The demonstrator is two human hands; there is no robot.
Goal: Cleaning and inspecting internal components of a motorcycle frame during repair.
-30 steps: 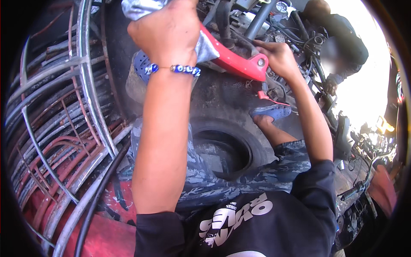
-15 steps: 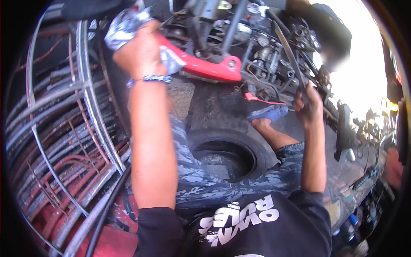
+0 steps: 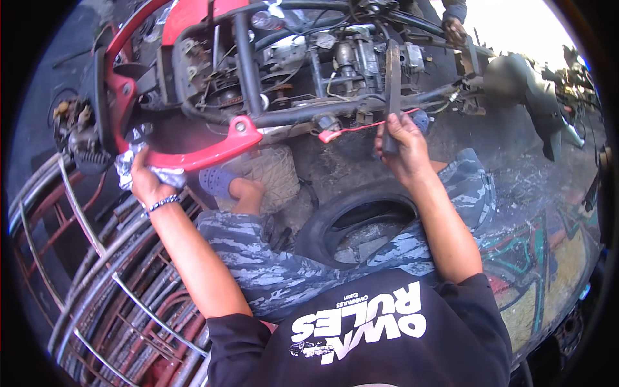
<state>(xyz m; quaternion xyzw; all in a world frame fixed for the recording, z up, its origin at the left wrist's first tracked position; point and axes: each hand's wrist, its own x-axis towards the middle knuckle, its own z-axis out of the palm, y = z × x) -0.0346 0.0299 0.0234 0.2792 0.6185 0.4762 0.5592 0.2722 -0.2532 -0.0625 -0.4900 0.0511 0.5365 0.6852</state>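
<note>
My left hand (image 3: 149, 182) is closed on a curved red bar (image 3: 200, 156) with a bolt hole at its end. Crumpled clear or silvery wrapping (image 3: 135, 158) lies between that hand and the bar. My right hand (image 3: 407, 147) grips the lower end of a long, flat, dark metal bar (image 3: 393, 77), which points away from me. Just beyond both hands lies a tubular vehicle frame (image 3: 246, 61) with an engine (image 3: 345, 61) and cables in it. A red strap or wire (image 3: 330, 135) hangs at the frame's near side.
A tyre (image 3: 316, 222) lies on the floor between my legs. Metal racks and rusty rods (image 3: 138, 303) fill the left side. Another person's hand (image 3: 455, 31) is at the frame's far right. A painted board (image 3: 548, 271) is at the right.
The view has shifted, showing more of the frame. My left hand and the red bar now appear lower and farther left. The dark bar in my right hand stands more upright.
</note>
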